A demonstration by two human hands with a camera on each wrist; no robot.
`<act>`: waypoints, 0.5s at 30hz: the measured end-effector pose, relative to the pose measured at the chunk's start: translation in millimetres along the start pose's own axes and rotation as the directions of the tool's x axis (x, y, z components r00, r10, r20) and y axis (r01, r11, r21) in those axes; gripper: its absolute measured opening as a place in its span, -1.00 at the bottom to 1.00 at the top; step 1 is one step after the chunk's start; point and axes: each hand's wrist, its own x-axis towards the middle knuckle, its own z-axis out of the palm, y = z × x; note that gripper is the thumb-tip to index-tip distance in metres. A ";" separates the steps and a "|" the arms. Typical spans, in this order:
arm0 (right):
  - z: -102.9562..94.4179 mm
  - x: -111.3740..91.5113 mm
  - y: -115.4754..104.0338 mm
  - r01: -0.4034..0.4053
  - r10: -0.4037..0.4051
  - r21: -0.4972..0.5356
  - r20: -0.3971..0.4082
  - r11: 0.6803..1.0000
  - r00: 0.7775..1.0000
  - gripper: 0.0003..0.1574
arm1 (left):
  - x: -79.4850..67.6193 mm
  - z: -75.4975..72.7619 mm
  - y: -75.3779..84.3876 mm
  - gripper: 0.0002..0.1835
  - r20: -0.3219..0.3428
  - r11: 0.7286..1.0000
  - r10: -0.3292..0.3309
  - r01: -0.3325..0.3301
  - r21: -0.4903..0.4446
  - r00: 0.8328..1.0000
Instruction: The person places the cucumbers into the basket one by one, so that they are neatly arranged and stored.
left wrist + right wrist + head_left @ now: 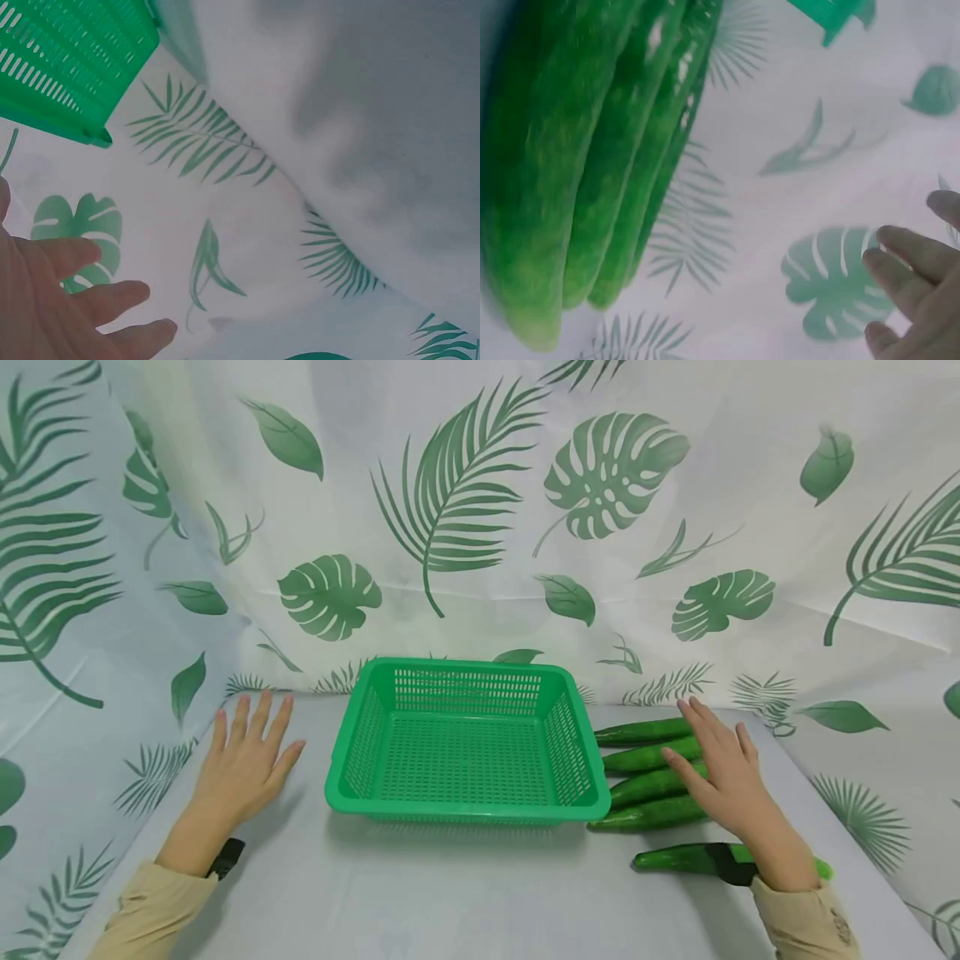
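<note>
A green plastic basket (468,811) with slotted walls stands in the middle of the table, and nothing lies inside it. To its left, my left hand (243,768) is held with fingers spread and straight, apart from the basket, holding nothing. Several long green cucumbers (648,787) lie side by side to the right of the basket. Over their right ends my right hand (720,772) hovers with extended fingers; it grips nothing. One more cucumber (671,858) lies nearer, partly hidden by the right wrist and its black band. In the right wrist view, the cucumbers (540,172) look smooth and mottled.
A white sheet (480,568) printed with green leaves hangs behind and at both sides of the white table (450,893). The basket stands close to the back sheet.
</note>
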 end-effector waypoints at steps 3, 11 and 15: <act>-12.7 -4.9 8.3 0.010 -0.003 0.089 -0.076 0.996 0.997 -0.16 | 1.5 -0.8 3.3 -0.32 -0.012 1.000 0.017 -0.016 0.008 1.000; -46.7 -53.4 54.8 -0.254 0.276 0.162 -0.129 0.953 0.952 -0.30 | 5.1 -3.5 24.1 -0.36 0.037 0.998 0.021 -0.018 -0.061 0.999; -48.9 -84.6 89.2 -0.371 0.380 0.108 -0.080 0.922 0.921 -0.33 | 8.1 -3.9 39.3 -0.34 0.079 0.990 0.031 -0.020 -0.141 0.996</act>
